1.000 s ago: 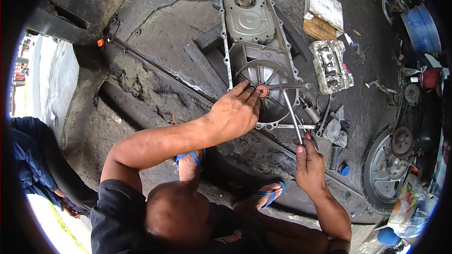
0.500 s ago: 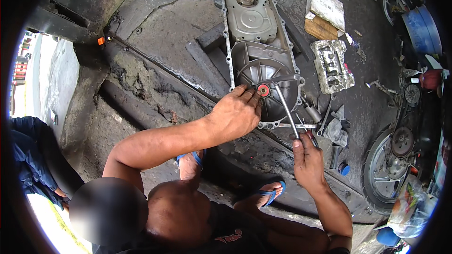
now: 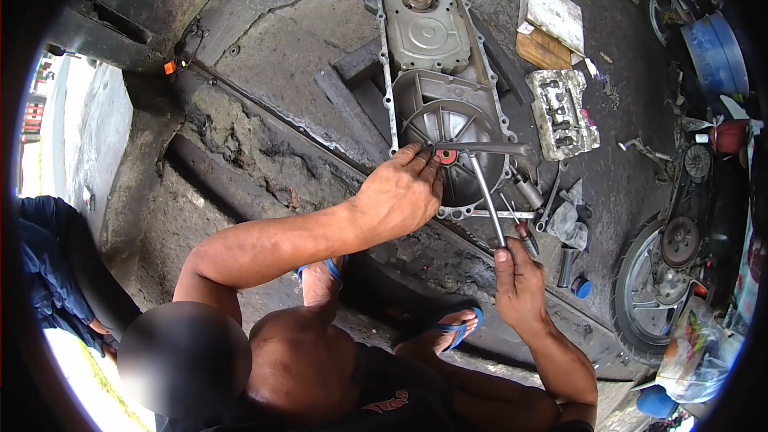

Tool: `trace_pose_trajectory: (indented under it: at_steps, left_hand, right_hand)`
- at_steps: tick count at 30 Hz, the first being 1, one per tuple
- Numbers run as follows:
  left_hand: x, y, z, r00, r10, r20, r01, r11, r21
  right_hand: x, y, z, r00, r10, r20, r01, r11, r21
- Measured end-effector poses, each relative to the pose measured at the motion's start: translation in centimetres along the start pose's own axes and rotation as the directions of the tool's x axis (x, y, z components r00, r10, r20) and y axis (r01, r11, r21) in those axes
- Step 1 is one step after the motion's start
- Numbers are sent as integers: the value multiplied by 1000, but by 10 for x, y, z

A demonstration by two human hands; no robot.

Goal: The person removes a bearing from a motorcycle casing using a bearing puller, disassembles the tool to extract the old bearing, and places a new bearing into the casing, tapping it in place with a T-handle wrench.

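A grey metal engine case half (image 3: 428,28) lies open side up on dark supports. In its lower round section is a red-rimmed ring (image 3: 446,157), apparently a seal. My left hand (image 3: 398,192) rests on the case's edge, fingers bent beside the ring and closed on the near end of a dark metal bar (image 3: 496,147). That bar lies level across the round section. My right hand (image 3: 520,284) grips a silver rod-shaped tool (image 3: 486,200). The tool's upper end meets the bar just right of the ring; whether they are joined I cannot tell.
Right of the case lie a dirty cylinder-head-like part (image 3: 564,114), a white box (image 3: 552,12), a screwdriver (image 3: 522,228), a wrench (image 3: 550,204) and a blue-capped tube (image 3: 582,287). A motorcycle wheel (image 3: 632,296) stands farther right. Someone's dark-blue sleeve (image 3: 48,264) shows at left.
The dark bar now stretches level past the case's right edge. My right hand and the silver tool have shifted slightly left and down. My left hand has stayed nearly still.
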State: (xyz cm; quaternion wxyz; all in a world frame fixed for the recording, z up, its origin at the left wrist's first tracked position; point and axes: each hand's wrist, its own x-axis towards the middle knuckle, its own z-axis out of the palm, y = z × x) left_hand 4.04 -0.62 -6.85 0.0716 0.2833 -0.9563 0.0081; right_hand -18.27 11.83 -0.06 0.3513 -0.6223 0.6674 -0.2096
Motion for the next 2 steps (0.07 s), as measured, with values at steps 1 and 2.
trace_pose_trajectory:
  at_steps: [1, 2]
  left_hand:
    - [0, -1, 1, 1000, -3, 29, 3, 1000, 7]
    - [-1, 1, 1, 998, -8, 59, 8, 1000, 11]
  right_hand:
    - [0, 2, 3, 1000, 21, 2, -21, 1000, 0]
    - [-2, 5, 6, 999, 43, 7, -43, 999, -1]
